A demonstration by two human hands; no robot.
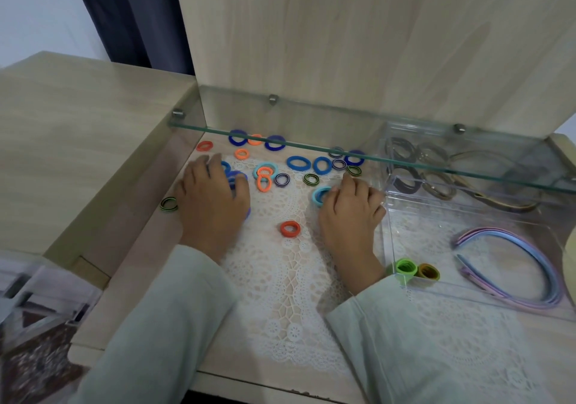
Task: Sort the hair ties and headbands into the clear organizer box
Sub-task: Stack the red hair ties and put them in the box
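Gathering: one colour per handful.
Left hand (pixel 213 197): curled round blue ties (pixel 233 181).
Right hand (pixel 350 216): on cyan tie (pixel 319 196), pinch unclear.

pale wood-grain worktop (pixel 149 266): matt, smooth | white lace cloth runner (pixel 280 294): openwork, rough | clear plastic organizer box (pixel 388 235): glossy, hard | clear glass shelf (pixel 311 123): glossy, round metal studs (pixel 273 99) | coloured ring-shaped fabric hair ties (pixel 290 228): matt | pastel curved headbands (pixel 530 247): smooth, faint sheen
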